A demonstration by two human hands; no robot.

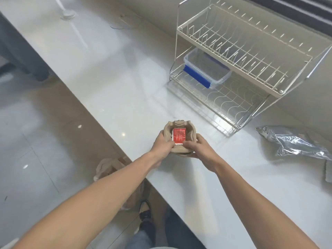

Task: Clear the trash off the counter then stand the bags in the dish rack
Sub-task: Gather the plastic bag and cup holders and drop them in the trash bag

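Both hands are out over the near edge of the white table (111, 72), sharing one load. The left hand (162, 144) has its grip closed on the left side of a crumpled brown pulp tray (179, 151), and the right hand (197, 147) clasps it from the right and underneath. Sitting inside that tray is a red sauce packet (178, 136), with both thumbs pinching at its near white edge.

Beyond the hands stands the two-tier wire dish rack (251, 56), upper tier bare wire, and a clear plastic container (208, 69) with a blue clip on the lower tier's left end. A silver foil bag (294, 142) lies flat on the table to the right, well apart from the hands and near the rack's front corner. Down on the floor, left of the table edge, there's a brown paper bag (107, 168) partly hidden behind the left forearm.
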